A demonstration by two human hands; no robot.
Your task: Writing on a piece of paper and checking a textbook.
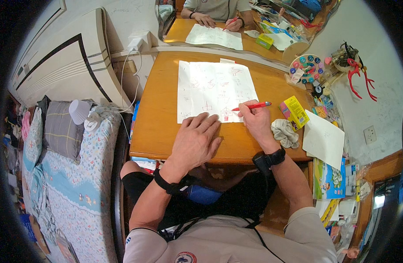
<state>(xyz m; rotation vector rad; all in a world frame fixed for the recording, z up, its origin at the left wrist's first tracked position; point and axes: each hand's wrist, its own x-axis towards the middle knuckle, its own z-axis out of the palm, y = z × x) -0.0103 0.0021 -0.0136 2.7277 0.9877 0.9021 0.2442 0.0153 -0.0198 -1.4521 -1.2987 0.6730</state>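
Note:
A white sheet of paper [201, 88] lies on the wooden desk [155, 125], covered with faint writing and small red drawings. My right hand [257, 121] grips a red pen [259, 106], its tip at a red house-like drawing [226, 112] near the sheet's lower right. My left hand [199, 138] rests palm down, fingers slightly spread, with fingertips on the paper's lower edge. Left of the house is another small red drawing [207, 107], a box with a vertical line above it.
Right of my right hand are a crumpled whitish cloth [285, 133], a yellow-green box [294, 113] and a loose white sheet [323, 139]. A round rack of coloured bottles [306, 70] stands at the back right. A mirror [254, 29] stands behind the desk; a bed [83, 184] is at left.

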